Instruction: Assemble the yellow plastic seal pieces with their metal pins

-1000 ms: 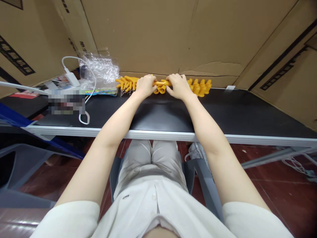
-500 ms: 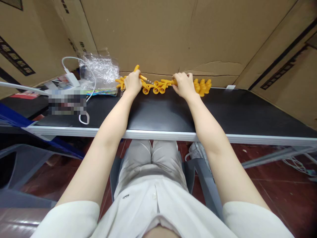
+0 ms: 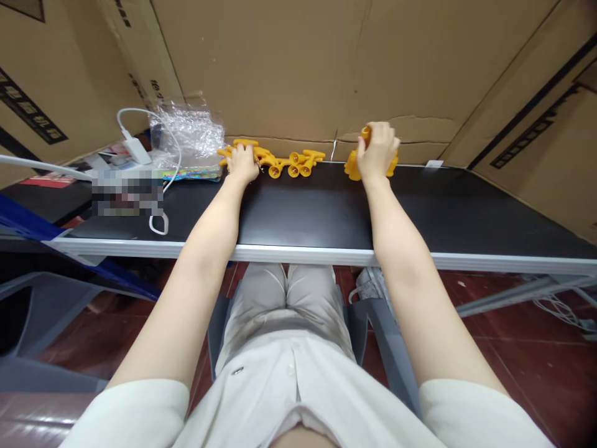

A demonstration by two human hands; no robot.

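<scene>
Risk: right hand (image 3: 379, 152), clasping yellow piece (image 3: 366, 133), could topple yellow cluster (image 3: 351, 167) if I dip; left hand (image 3: 243, 165), can't tell grip.

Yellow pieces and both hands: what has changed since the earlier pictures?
The left hand moved left to the yellow pile; whether it let its piece go is unclear. The right hand moved right and holds a yellow piece at the right-hand yellow cluster. The plastic wrap and white cable stayed put.

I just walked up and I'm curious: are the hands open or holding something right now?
Left hand: at the yellow pieces; grip can't be told.
Right hand: closed around a yellow object.
</scene>
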